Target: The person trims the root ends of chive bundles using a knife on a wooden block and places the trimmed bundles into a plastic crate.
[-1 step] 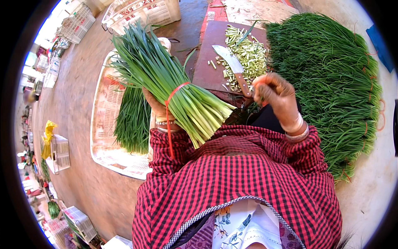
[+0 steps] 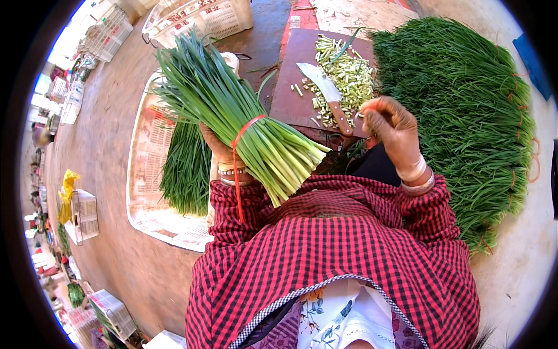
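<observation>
My left hand [image 2: 217,149] is wrapped round a bundle of garlic chives [image 2: 218,96], mostly hidden beneath it. Green tips point to the upper left, and the pale cut ends face the lower right. Around the bundle runs a red tie [image 2: 249,128], with a loose tail hanging down past my wrist. My right hand [image 2: 394,129] is raised apart from the bundle, its fingers curled in a pinch; what they hold, if anything, is too small to make out. Near it, a knife [image 2: 331,96] with a wooden handle lies on a brown board [image 2: 290,70] beside chopped stalk ends [image 2: 354,75].
A large pile of tied chive bundles [image 2: 453,116] stretches along the right. On my left, a white plastic crate [image 2: 139,192] holds more chives [image 2: 189,168]. Another crate [image 2: 215,20] stands at the far side. A small basket [image 2: 86,214] with a yellow bag [image 2: 68,195] sits farther left.
My right hand has shifted slightly to the right, its fingers still curled. The left hand and the bundle have hardly moved.
</observation>
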### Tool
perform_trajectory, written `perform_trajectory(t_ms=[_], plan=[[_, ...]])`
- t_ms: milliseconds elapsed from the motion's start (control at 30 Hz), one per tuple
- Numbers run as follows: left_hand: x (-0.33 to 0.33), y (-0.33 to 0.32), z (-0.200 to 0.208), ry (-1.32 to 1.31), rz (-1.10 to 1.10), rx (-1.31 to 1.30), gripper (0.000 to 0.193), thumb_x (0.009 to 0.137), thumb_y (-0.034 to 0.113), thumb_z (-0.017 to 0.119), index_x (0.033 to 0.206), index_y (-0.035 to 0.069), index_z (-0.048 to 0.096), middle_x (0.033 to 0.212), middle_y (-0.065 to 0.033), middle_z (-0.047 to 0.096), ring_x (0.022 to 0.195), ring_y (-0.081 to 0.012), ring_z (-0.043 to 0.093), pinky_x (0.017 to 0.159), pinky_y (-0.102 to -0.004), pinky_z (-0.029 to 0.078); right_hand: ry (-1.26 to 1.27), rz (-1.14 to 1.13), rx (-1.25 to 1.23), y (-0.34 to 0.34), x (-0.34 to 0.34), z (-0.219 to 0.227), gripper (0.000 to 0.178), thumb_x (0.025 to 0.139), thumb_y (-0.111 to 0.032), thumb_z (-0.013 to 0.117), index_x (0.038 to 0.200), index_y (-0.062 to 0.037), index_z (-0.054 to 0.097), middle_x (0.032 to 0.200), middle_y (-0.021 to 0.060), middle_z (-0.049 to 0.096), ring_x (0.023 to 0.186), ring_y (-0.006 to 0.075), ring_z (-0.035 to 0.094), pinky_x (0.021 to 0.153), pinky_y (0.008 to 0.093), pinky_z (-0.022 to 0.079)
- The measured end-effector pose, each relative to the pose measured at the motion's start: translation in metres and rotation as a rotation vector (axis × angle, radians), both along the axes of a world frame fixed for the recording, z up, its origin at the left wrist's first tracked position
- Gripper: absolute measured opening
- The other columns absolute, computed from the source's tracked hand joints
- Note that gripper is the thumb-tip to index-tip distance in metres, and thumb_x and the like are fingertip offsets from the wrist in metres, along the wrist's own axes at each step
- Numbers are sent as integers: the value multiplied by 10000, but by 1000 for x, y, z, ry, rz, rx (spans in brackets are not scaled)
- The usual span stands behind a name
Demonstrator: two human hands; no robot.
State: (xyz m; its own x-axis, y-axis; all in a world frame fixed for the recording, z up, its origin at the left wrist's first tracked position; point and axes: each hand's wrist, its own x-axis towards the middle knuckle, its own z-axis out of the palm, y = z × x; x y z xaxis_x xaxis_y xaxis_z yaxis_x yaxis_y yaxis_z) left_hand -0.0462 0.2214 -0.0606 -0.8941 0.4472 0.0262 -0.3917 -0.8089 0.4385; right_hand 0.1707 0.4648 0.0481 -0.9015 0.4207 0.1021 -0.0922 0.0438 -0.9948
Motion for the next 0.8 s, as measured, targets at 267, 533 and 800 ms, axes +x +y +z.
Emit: perform_trajectory(t_ms=[267, 533, 800], plan=[[10, 9, 8, -53, -13, -59, 727, 910, 639, 481, 1435, 136, 476, 1390, -133, 559, 1192, -365, 587, 965, -585, 505, 259, 239, 1111, -47, -11, 17, 140, 761, -135, 746, 867, -82, 673, 1115, 83, 612, 1167, 322, 559, 1021, 482, 424], [10, 5, 4, -17, -16, -72, 702, 927, 604, 478, 1429, 113, 480, 1399, -132, 554, 1203, -348, 586, 999, -554, 494, 196, 110, 1290, -50, -10, 8, 181, 722, -181, 757, 848, -88, 666, 1218, 76, 595, 1278, 325, 500, 1115, 524, 340], [19, 13, 19, -71, 12, -63, 481, 956, 446, 545, 1258, 76, 611, 1229, -91, 659, 1085, -269, 644, 951, -437, 529, 176, 124, 1384, -56, -28, -6, 170, 735, -169, 745, 847, -82, 650, 1189, 53, 608, 1281, 311, 505, 1075, 525, 360]])
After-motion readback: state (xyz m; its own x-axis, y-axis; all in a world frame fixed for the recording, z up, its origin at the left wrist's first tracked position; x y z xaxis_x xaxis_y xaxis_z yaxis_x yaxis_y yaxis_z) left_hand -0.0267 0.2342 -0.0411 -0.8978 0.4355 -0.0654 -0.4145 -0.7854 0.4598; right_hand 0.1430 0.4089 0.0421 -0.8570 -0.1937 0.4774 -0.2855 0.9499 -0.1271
